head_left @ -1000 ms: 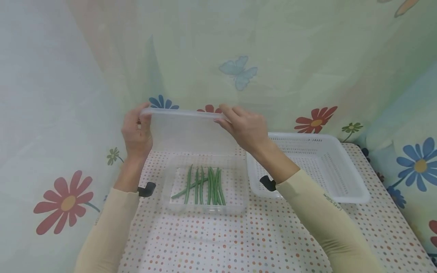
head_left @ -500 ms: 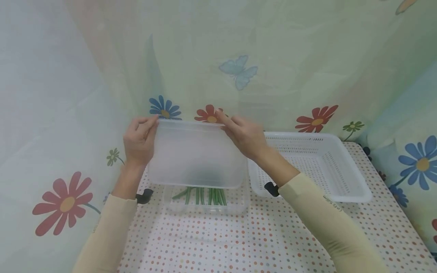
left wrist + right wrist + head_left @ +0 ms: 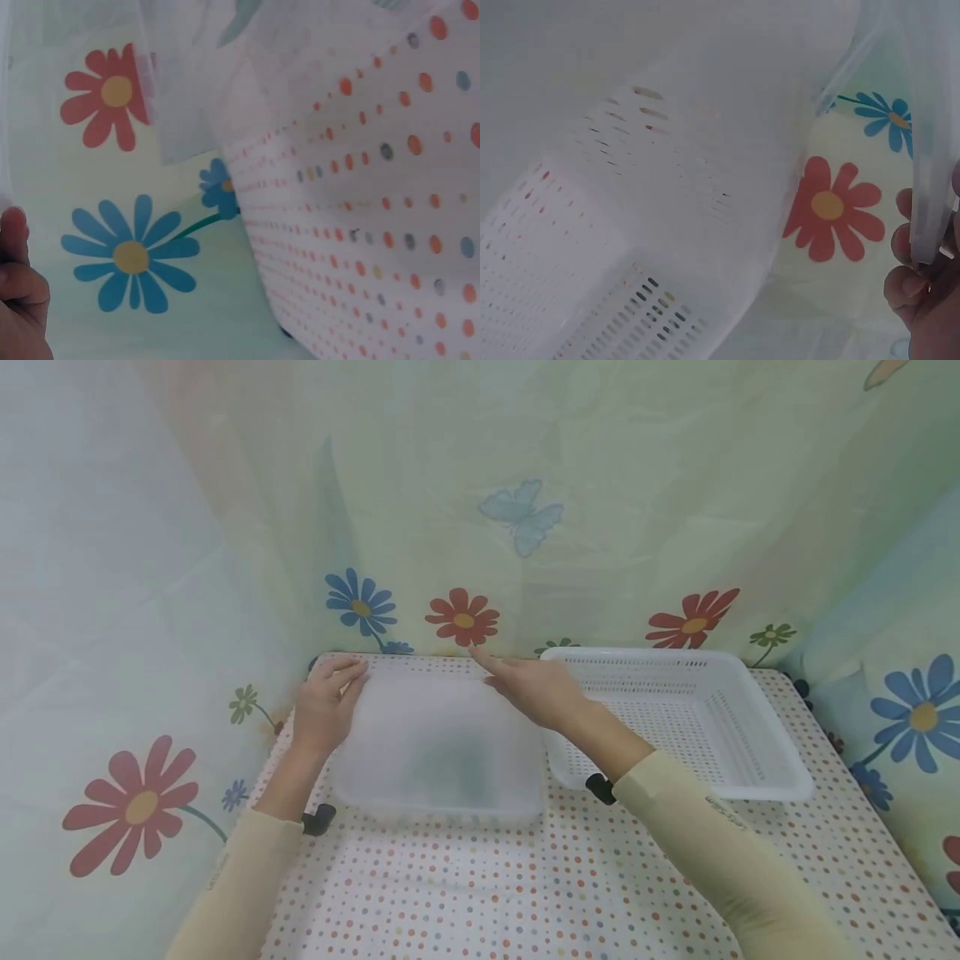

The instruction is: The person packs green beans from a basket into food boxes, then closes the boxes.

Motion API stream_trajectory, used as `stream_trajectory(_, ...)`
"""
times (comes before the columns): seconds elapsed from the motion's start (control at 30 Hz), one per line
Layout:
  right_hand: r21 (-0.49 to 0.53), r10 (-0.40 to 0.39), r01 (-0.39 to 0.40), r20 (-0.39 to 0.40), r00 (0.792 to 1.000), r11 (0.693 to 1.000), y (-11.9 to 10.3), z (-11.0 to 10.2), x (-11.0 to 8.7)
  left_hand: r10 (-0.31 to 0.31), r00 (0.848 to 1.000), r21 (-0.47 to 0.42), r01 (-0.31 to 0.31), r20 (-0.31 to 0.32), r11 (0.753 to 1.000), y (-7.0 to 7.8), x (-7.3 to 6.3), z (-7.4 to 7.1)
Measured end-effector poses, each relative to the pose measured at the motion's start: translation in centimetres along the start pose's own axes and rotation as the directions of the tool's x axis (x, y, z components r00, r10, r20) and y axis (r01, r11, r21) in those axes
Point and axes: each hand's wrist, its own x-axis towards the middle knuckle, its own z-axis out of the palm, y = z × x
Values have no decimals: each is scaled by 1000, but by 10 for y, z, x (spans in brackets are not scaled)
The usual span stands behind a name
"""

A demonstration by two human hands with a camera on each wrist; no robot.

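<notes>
A frosted, translucent plastic lid [image 3: 442,739] lies close over a clear rectangular food container [image 3: 184,112], covering most of it in the head view. My left hand [image 3: 326,706] grips the lid at its far left corner. At the far right corner, my right hand [image 3: 536,689] pinches the lid's edge between thumb and fingers, as the right wrist view shows. Green beans inside the container show only as a dim green patch through the lid. One green bean [image 3: 240,21] appears through the container wall at the top of the left wrist view.
A white perforated plastic basket [image 3: 675,727] stands just right of the container, partly behind my right forearm. Beneath everything is a dotted tablecloth [image 3: 450,893]. A flowered curtain [image 3: 420,510] hangs close behind the table and along both sides.
The lid has swung down from upright behind the container to lie over it, hiding the beans. Both hands have lowered with it, keeping hold of its far corners.
</notes>
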Motion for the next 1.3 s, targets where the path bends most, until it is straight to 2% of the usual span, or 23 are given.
stream_trajectory(0.1,-3,56,-56,69,996,998,1,5,1,-61,996,-13,62,63,998,-3,-4,6)
stream_trajectory(0.2,5,96,-97,131,987,995,1,9,4,-97,991,-25,100,93,995,-7,-7,11)
stream_trajectory(0.4,46,147,-166,283,948,985,-3,10,3,-158,978,-9,161,136,987,-10,-15,16)
stream_trajectory(0.5,77,176,-212,328,928,974,-4,13,1,-176,970,22,175,167,984,-13,-18,20)
stream_trajectory(0.67,159,249,-311,323,913,937,-2,22,-2,-178,959,59,169,219,984,-19,-21,29)
stream_trajectory(0.77,203,276,-345,304,912,916,1,28,-5,-197,948,80,183,251,980,-19,-22,34)
stream_trajectory(0.9,239,307,-388,312,899,890,4,33,-8,-233,931,110,210,282,971,-17,-23,39)
stream_trajectory(1.0,237,321,-399,308,896,886,5,36,-9,-254,920,116,229,299,966,-16,-23,41)
stream_trajectory(1.07,220,322,-391,292,901,894,6,38,-10,-265,914,115,241,306,964,-16,-23,42)
stream_trajectory(1.3,187,331,-382,254,909,905,9,45,-12,-262,910,133,231,320,964,-18,-22,43)
